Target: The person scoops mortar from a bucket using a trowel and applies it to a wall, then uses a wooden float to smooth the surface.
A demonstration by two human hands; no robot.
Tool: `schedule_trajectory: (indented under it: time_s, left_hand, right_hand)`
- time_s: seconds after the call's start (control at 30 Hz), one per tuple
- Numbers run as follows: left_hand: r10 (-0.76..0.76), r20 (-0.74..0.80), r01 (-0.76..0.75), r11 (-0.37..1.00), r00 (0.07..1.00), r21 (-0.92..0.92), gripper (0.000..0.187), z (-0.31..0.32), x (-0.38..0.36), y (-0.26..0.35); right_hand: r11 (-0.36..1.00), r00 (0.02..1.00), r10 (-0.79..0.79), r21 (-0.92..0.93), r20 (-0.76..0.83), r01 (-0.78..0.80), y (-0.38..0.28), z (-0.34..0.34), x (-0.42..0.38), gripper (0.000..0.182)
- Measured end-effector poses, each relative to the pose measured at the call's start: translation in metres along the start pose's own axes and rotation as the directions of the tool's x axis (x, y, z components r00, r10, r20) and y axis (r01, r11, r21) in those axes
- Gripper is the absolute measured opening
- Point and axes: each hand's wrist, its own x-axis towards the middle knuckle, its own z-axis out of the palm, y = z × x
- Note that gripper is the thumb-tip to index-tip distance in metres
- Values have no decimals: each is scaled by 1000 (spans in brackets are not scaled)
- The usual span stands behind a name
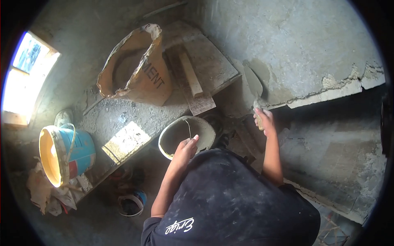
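My right hand (266,121) is wrapped round the handle of a pointed trowel (253,82). The trowel's blade lies at the wall (303,53), over a darker patch of wet mortar, just above a ragged mortar edge. Closed on the thin wire handle of a mortar-stained bucket (207,127), my left hand (186,149) is in front of my body. The bucket is tilted, and grey material shows inside it. My forearm and hand hide part of its rim.
An open paper cement bag (158,80) stands on the dusty ledge, beside a wooden plank (191,76) and a large board (209,57). To the left, a blue and white bucket (82,147) lies tilted near a bright window (30,78). A small bucket (131,205) sits lower down.
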Motion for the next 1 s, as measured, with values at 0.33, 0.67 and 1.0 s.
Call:
schedule_trajectory:
  time_s: [0.33, 0.67, 1.0]
  left_hand:
    - [10, -9, -10, 1000, 1000, -14, 40, -2, 1, -1]
    - [10, 17, -10, 1000, 1000, -13, 39, 0, 1, -4]
    - [32, -6, -32, 999, 999, -16, 39, -5, -3, -9]
  right_hand:
    - [986, 994, 105, 126, 9, -105, 42, -3, 0, 33]
    - [996, 996, -93, 13, 11, 93, 4, 10, -6, 31]
    - [1000, 1000, 16, 16, -9, -16, 27, 10, 6, 35]
